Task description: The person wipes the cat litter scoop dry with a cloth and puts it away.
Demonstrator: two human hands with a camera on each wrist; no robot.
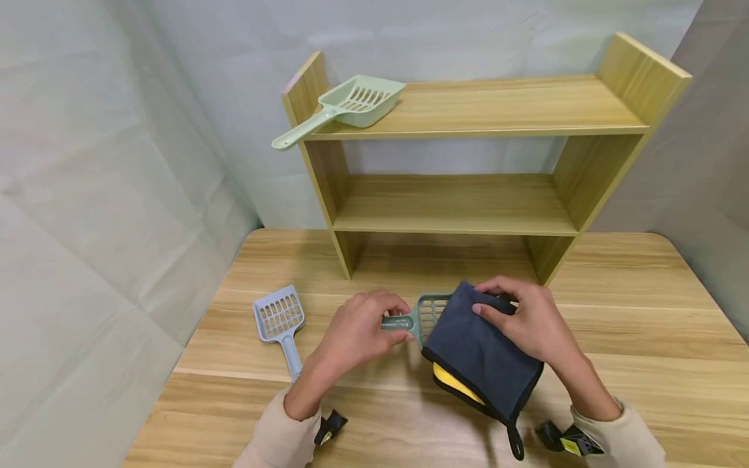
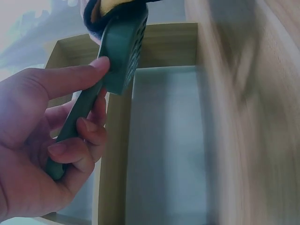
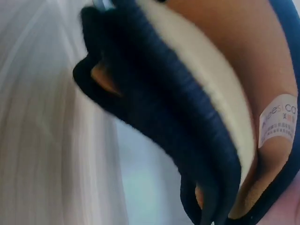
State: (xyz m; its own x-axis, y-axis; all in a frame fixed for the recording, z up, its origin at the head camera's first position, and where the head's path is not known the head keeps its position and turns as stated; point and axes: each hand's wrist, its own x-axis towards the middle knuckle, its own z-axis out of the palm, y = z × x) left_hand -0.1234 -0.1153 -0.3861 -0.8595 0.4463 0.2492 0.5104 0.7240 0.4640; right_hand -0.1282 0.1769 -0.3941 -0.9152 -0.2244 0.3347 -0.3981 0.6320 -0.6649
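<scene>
Blue scoop point(image 1: 282, 320): lies on the counter point(image 1: 649, 338).
Pale green scoop point(image 1: 359, 118): rests on the shelf point(image 1: 503, 107), handle overhanging.
Left hand point(image 1: 364, 325): grasps the dark green scoop point(image 1: 415, 321) by its handle, above the counter.
Cloth point(image 1: 482, 354): navy and yellow, partly covering that scoop's head.
Right hand point(image 1: 531, 318): pinches the cloth.

Dark green scoop point(image 1: 415, 319) partly hidden by cloth point(image 1: 486, 357), label point(image 3: 278, 121) partly blurred

I see a plain cream left sleeve point(image 1: 281, 437), a black wrist camera point(image 1: 330, 427) at its three o'clock; the matching right sleeve point(image 1: 627, 434) has a yellow-marked black unit point(image 1: 580, 441) at nine o'clock.
</scene>
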